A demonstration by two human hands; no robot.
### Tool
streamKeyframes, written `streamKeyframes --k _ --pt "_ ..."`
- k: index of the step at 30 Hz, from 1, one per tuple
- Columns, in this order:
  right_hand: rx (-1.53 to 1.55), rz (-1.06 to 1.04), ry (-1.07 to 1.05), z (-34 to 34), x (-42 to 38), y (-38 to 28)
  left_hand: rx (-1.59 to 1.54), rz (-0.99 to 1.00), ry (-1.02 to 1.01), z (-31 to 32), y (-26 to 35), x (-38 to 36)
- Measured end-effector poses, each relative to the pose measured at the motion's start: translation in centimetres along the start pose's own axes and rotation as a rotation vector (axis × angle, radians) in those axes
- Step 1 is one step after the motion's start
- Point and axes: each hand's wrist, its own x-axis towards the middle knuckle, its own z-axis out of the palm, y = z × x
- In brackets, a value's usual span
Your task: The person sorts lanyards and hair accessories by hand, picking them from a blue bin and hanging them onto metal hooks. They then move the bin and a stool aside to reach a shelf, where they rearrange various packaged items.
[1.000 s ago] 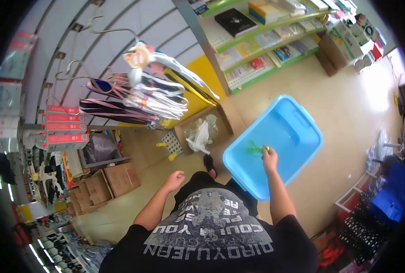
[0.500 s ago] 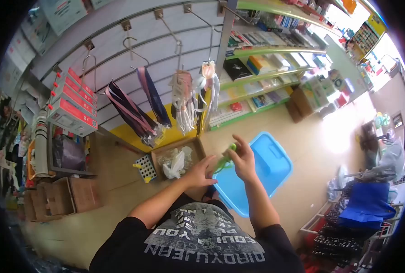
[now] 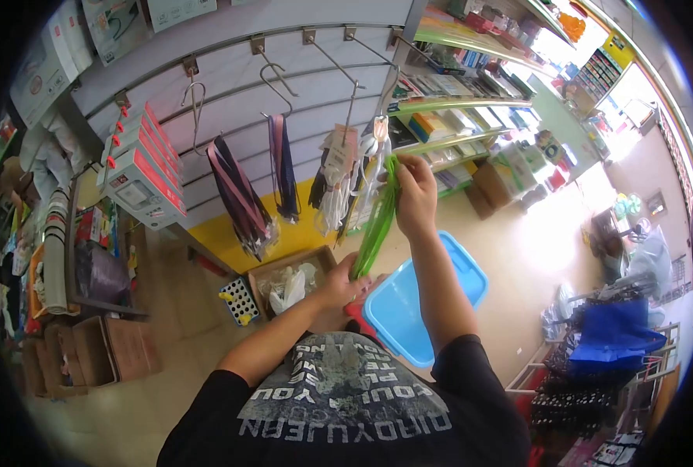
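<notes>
A bright green strap bundle [image 3: 376, 233] is stretched at a slant between my two hands. My right hand [image 3: 416, 194] pinches its upper end, raised close to the hanging white laces [image 3: 335, 194]. Lower down, my left hand [image 3: 340, 284] is closed around the bottom end, above the open cardboard box [image 3: 323, 257]. Behind and below my right forearm is a light blue plastic lid or tub [image 3: 401, 315] on the floor. Pink and navy lanyards [image 3: 237, 194] hang from metal hooks to the left of the white laces.
Red-and-white boxes [image 3: 145, 167] hang at the left of the slatted wall. A dotted box [image 3: 241, 301] stands on the floor by the cardboard box. Shelves with green edges [image 3: 455, 140] hold books at the back right. A blue bag [image 3: 615, 331] lies on a rack at right.
My right hand has risen and moved up toward the hooks, drawing the green strap bundle out long. My left hand now grips its lower end. The view has shifted slightly.
</notes>
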Motion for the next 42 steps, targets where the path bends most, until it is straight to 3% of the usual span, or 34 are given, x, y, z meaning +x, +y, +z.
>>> streamKeyframes --k 7,12,16,25,37,40,42 --pt "-0.166 -0.074 0.04 1.7 2.3 -1.0 0.096 0.089 0.002 -1.0 1.5 1.5" --pt "-0.446 -0.259 0.156 1.3 4.7 -0.1 0.011 0.104 0.003 -1.3 2.3 2.6" --pt "-0.352 -0.254 0.15 1.9 6.4 -0.2 0.002 0.128 0.005 -1.6 3.1 3.2" --pt "-0.53 -0.336 0.123 3.2 7.2 -1.0 -0.038 0.173 0.024 -2.0 3.7 4.0" --pt "-0.585 -0.194 0.142 3.0 7.8 -0.3 -0.072 0.162 0.035 -1.7 2.7 4.4" --pt "-0.682 -0.235 0.161 2.6 8.1 0.1 -0.031 0.2 0.085 -1.7 1.4 4.5" --pt "-0.753 -0.294 0.192 2.2 8.5 0.5 -0.097 0.119 0.094 -1.7 0.6 4.4"
